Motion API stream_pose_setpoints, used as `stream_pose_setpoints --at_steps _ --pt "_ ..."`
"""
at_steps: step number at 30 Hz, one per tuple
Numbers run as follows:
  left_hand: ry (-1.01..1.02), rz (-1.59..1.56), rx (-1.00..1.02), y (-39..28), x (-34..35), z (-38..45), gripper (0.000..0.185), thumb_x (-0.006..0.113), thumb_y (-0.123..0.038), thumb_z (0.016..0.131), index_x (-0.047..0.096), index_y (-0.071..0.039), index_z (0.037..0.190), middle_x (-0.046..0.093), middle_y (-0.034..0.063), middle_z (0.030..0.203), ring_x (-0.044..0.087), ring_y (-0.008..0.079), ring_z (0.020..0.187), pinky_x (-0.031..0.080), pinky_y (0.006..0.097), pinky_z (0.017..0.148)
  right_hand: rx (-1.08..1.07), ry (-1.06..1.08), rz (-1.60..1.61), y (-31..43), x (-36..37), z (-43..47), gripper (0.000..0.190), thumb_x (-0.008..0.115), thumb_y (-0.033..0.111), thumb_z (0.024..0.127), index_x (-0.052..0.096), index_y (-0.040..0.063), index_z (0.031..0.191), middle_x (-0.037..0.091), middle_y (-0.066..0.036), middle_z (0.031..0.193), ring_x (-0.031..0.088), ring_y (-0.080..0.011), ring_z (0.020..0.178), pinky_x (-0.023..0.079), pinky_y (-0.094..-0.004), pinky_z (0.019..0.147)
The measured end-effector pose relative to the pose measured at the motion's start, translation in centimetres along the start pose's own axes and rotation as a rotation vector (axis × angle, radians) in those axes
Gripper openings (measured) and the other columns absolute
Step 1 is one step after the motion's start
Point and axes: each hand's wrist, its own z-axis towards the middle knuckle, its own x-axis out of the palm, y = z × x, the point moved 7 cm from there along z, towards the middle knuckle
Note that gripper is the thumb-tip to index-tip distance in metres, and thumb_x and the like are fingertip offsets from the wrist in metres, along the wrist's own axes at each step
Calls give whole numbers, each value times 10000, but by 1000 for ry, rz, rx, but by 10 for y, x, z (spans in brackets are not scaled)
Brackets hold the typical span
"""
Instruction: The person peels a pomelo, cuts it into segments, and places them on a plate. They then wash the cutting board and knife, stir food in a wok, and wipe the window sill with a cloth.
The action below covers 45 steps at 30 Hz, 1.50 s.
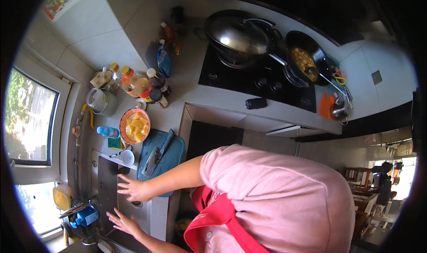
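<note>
Over the stainless steel sink [108, 183], both bare hands hang with nothing in them. My right hand [135, 188] has its fingers spread and is close to the sink's front edge. Below it in the picture, my left hand [125, 222] also has its fingers apart. Beside my right forearm lies a dark green cutting board [178, 149], partly hidden by the arm. A wide-bladed kitchen knife [154, 161] with a dark handle rests on the board. Past the board stands an orange-rimmed bowl [149, 118] with yellow-orange chunks [136, 126] in it.
A small white dish [128, 158], a sponge [114, 143] and a blue-capped bottle [108, 132] sit near the sink. Several sauce bottles [140, 84] stand by the wall. On the black cooktop [230, 74] are a lidded wok [238, 36] and a pan [293, 39] with food and a ladle.
</note>
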Motion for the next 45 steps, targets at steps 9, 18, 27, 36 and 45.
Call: stream_pose_setpoints --at_steps 9,18,27,36,45 --pt "-199 -910 3 -77 39 -121 407 620 -209 948 571 -24 1308 381 233 1518 398 428 1383 379 511 1108 847 -66 439 -69 -11 -361 418 716 208 836 641 52 1217 630 -156 1215 591 -345 1163 487 -443 986" --pt "-237 -1024 254 -123 26 -120 369 629 -73 911 592 -18 1274 386 232 1514 467 433 1322 440 505 1047 1519 -206 138 48 -132 -609 359 648 200 914 610 30 1227 644 -181 1180 614 -372 1110 500 -450 951" --pt "-177 -1058 410 -181 -4 -244 309 649 -49 905 603 -5 1207 411 189 1494 558 379 1233 485 455 991 1551 -320 -310 69 -272 -727 309 634 163 917 618 43 1201 654 -167 1150 615 -360 1080 512 -447 913" --pt "-225 -977 250 -225 -48 -318 269 627 -122 957 611 -7 1200 442 201 1476 531 414 1257 482 465 1002 1743 188 -901 -7 -381 -949 359 534 86 915 589 49 1268 620 -128 1147 577 -318 1162 429 -493 1004" --pt "-11 -981 307 -395 -140 -433 284 659 -187 928 653 -25 1161 449 152 1493 537 378 1261 486 442 985 1507 129 -432 -39 -386 -1002 159 509 46 928 596 -2 1053 649 -204 952 700 -368 827 578 -451 689"
